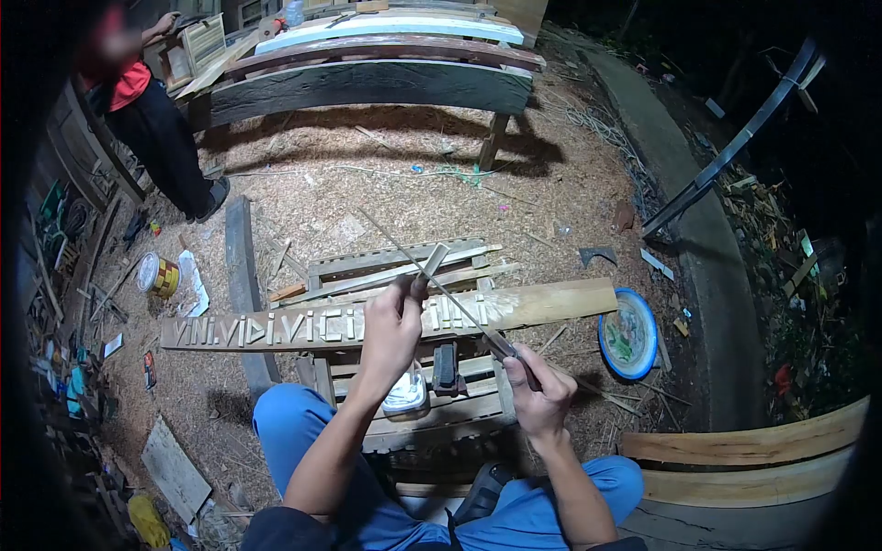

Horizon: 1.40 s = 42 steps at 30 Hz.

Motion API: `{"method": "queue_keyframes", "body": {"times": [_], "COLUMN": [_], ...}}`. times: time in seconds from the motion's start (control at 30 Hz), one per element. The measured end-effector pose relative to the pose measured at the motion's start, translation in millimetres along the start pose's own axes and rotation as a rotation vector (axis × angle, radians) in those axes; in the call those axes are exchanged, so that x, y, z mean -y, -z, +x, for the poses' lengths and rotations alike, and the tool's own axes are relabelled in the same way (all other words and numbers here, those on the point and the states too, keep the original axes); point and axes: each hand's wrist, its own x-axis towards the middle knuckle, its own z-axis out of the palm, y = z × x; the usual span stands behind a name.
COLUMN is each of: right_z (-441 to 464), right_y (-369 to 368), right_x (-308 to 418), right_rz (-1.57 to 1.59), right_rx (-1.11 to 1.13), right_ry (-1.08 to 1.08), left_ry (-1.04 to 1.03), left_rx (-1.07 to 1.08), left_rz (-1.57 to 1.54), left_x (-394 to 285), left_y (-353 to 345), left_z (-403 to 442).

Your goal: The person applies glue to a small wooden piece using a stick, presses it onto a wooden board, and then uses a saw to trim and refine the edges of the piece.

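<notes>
My left hand [393,321] is closed around a small pale wood strip [435,260], whose end sticks up past my fingers. My right hand [544,393] grips the dark handle of a long, thin-bladed tool [413,260]. Its blade slants up and left, crossing close to the wood strip; whether they touch I cannot tell. Beneath both hands lies a long plank [551,306] with wooden letters [262,328] reading "VINI.VIDI.VICI" on its left part. Several small upright pieces [457,315] stand right of my left hand, which hides part of the plank.
A slatted wooden stand [459,424] supports the plank. On it are a tub of white paste [406,395] and a dark block [446,369]. A blue-rimmed basin [653,335] stands right, a bucket [158,275] left. Beyond are a workbench [367,89] and another person [152,119].
</notes>
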Motion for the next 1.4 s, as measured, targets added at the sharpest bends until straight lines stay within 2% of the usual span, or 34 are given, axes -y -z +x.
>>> {"method": "queue_keyframes", "body": {"times": [0.07,0.13,0.17,0.3,0.4,0.47,0.53,0.57,0.6,0.67,0.7,0.73,0.8,0.87,0.93,1.0,1.07,1.13,1.2,1.4], "right_z": [-0.5,0.4,0.9,0.1,-2.7,-1.5,-1.8,-0.7,1.6,2.5,2.0,1.3,-0.1,-0.6,-2.4,-3.8,-1.2,0.3,-1.4,-5.0], "right_y": [2.1,0.8,0.7,0.2,1.8,-1.8,-2.8,-1.6,-0.6,1.2,2.3,1.7,-1.9,-2.0,-1.9,-2.5,-1.3,-0.3,0.2,-0.8], "right_x": [0.1,0.5,0.3,-5.9,-5.9,-3.7,-2.9,-2.9,-2.4,-1.0,-0.3,0.7,-0.2,-2.4,-2.8,-1.0,0.3,1.7,2.6,-3.4], "right_rz": [-0.026,-0.020,-0.014,-0.024,-0.028,-0.017,-0.012,-0.021,-0.053,-0.080,-0.055,-0.027,-0.011,-0.007,-0.024,0.005,0.020,-0.050,-0.028,0.019], "right_rx": [0.017,0.009,0.007,0.021,0.024,0.022,0.028,0.028,0.031,0.030,0.034,0.039,0.030,0.027,0.027,0.030,0.025,0.033,0.012,0.008], "right_ry": [-0.009,0.016,0.018,0.014,0.030,0.033,-0.022,-0.024,0.002,0.029,0.004,-0.021,-0.002,0.009,0.032,0.020,0.011,0.021,0.020,0.034], "left_ry": [-0.029,0.064,0.010,0.025,0.076,0.061,0.007,-0.091,-0.089,0.090,0.081,0.157,0.041,0.060,0.015,0.051,-0.107,-0.113,0.025,0.022], "left_rx": [-0.003,-0.027,-0.062,-0.022,-0.041,-0.082,0.064,0.067,0.074,0.070,-0.007,0.047,-0.032,-0.031,-0.078,-0.044,0.095,0.065,0.026,0.002], "left_rz": [0.018,-0.071,-0.088,0.026,-0.040,-0.044,0.024,0.028,0.020,-0.025,-0.044,-0.021,-0.026,-0.004,-0.123,-0.064,0.059,-0.025,-0.063,0.016], "left_x": [9.3,5.8,9.5,13.4,9.3,11.6,16.0,15.8,16.9,19.9,15.0,3.8,11.7,18.4,17.7,14.1,22.2,15.8,7.8,11.4], "left_y": [-2.4,3.4,4.7,2.6,7.4,8.4,-1.7,-10.3,-10.8,-1.2,5.8,14.8,9.6,5.3,6.1,7.8,-7.0,-11.1,1.3,6.0], "left_z": [0.9,5.0,10.7,5.0,7.7,8.9,-2.4,-5.7,-5.6,3.3,7.7,8.2,4.0,3.3,5.6,-0.2,-12.9,-12.2,-4.6,-1.9]}}
